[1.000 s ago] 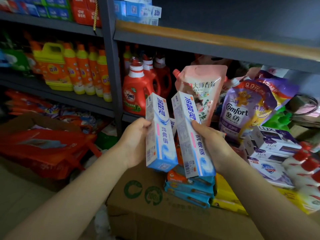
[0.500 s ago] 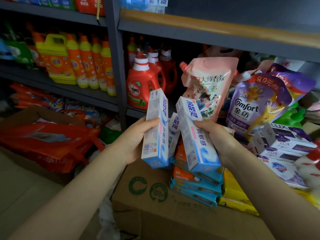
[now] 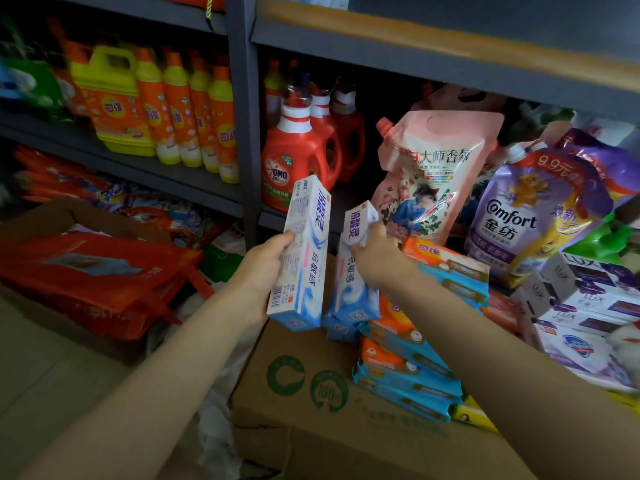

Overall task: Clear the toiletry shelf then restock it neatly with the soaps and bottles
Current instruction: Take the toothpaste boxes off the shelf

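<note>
1. the left hand (image 3: 266,268) holds one toothpaste box (image 3: 304,258) upright, a little tilted, just left of frame centre. it hangs over the near edge of a cardboard carton (image 3: 311,393) at 6 o'clock.
2. the right hand (image 3: 377,258) grips a second box (image 3: 356,261) near its top end. at least one more of the same kind lies under it, its blue end showing at the bottom. how many the hand itself holds i cannot tell.
3. handling, as a guess: thin card around a tube, so light and fairly stiff along its length, but the broad faces would dent under a hard squeeze. the print looks glossy, so a bit slippery.
4. best hold seems to be across the narrow sides, near the middle, where the card is stiffest. a hold at one end, as on the right, lets the long box swing.
5. left grip: fingers curled round the back, thumb on the near edge, clamped at mid-length. it opens only as wide as the box is thick.
6. right grip: fingers wrapped over the top corner, clenched on it. the thumb is hidden.
7. at 4 o'clock of the right hand a stack of soap packs (image 3: 408,368) leans on the carton. it touches the lower boxes.
8. at 12 o'clock on the shelf (image 3: 277,216) stand red jugs (image 3: 294,157). a pink pouch (image 3: 433,168) and a comfort pouch (image 3: 526,209) lean at 1 to 2 o'clock.
9. lux boxes (image 3: 595,299) are piled at 3 o'clock, well apart from both hands.
</note>
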Action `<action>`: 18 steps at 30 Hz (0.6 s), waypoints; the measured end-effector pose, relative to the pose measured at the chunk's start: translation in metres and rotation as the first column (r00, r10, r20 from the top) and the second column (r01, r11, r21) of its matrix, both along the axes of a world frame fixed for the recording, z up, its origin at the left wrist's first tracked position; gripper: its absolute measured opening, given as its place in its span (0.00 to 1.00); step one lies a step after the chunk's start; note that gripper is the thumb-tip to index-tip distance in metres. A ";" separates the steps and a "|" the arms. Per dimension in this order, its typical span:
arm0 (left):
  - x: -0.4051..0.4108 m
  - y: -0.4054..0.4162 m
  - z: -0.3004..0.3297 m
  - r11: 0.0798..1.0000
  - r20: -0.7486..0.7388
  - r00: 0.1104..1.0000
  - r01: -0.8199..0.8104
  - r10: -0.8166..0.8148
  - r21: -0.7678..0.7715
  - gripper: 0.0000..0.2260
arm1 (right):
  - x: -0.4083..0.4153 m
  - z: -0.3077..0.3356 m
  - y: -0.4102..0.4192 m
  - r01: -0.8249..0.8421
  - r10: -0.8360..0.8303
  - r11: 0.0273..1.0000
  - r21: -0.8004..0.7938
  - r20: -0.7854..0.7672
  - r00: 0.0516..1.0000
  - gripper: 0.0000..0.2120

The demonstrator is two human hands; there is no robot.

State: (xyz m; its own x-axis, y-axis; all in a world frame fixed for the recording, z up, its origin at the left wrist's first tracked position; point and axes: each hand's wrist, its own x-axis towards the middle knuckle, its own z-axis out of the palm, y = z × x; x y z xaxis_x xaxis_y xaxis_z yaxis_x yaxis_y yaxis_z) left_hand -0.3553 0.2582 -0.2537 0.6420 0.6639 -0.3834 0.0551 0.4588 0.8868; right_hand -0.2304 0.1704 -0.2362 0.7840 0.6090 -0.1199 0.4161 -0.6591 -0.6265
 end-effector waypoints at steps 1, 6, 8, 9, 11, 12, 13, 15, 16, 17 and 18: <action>-0.001 0.001 0.000 1.000 -0.005 1.000 0.007 -0.007 -0.010 0.14 | -0.002 -0.002 0.000 -0.014 0.015 1.000 -0.020 0.040 0.999 0.23; -0.004 0.007 -0.003 0.998 -0.018 0.998 0.052 -0.052 -0.025 0.18 | -0.003 -0.005 0.002 -0.030 0.032 0.999 -0.030 0.067 0.997 0.25; -0.006 0.009 -0.004 0.998 -0.033 0.998 0.054 -0.055 -0.025 0.17 | -0.002 -0.006 0.001 -0.067 0.070 0.996 -0.064 0.045 0.997 0.26; -0.007 0.009 -0.005 0.998 -0.027 0.998 0.054 -0.055 -0.031 0.17 | -0.002 -0.007 0.000 -0.080 0.084 0.995 -0.063 0.059 0.995 0.26; -0.009 0.011 -0.006 0.997 0.006 0.998 0.063 -0.063 -0.036 0.14 | -0.005 -0.006 -0.001 -0.066 0.068 0.998 -0.020 0.144 0.987 0.23; -0.010 0.012 -0.006 0.997 0.020 0.997 0.074 -0.073 -0.031 0.13 | -0.007 -0.005 -0.002 -0.070 0.071 0.997 -0.013 0.200 0.977 0.23; -0.012 0.013 -0.004 0.996 0.038 0.996 0.085 -0.084 -0.027 0.12 | -0.009 -0.003 -0.002 -0.096 0.104 0.994 -0.044 0.272 0.957 0.24; -0.014 0.014 0.000 0.994 0.092 0.990 0.111 -0.110 -0.003 0.12 | -0.014 0.003 -0.004 -0.179 0.212 0.977 -0.119 0.397 0.893 0.25; -0.014 0.015 0.002 0.993 0.128 0.984 0.121 -0.121 0.011 0.11 | -0.014 0.006 -0.004 -0.227 0.247 0.969 -0.099 0.429 0.869 0.24; -0.014 0.015 0.006 0.992 0.166 0.978 0.127 -0.128 0.020 0.12 | -0.016 0.010 -0.004 -0.264 0.256 0.964 -0.042 0.429 0.866 0.22; -0.012 0.016 0.009 0.991 0.204 0.970 0.129 -0.133 0.030 0.12 | -0.017 0.016 -0.004 -0.303 0.270 0.953 0.017 0.405 0.873 0.16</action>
State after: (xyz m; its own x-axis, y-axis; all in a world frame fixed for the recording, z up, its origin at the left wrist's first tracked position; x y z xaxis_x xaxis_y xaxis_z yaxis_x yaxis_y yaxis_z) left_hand -0.3677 0.2742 -0.2446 0.7876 0.5741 -0.2237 -0.0704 0.4446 0.8929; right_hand -0.2478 0.1662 -0.2201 0.5460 0.8089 0.2182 0.8019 -0.4292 -0.4156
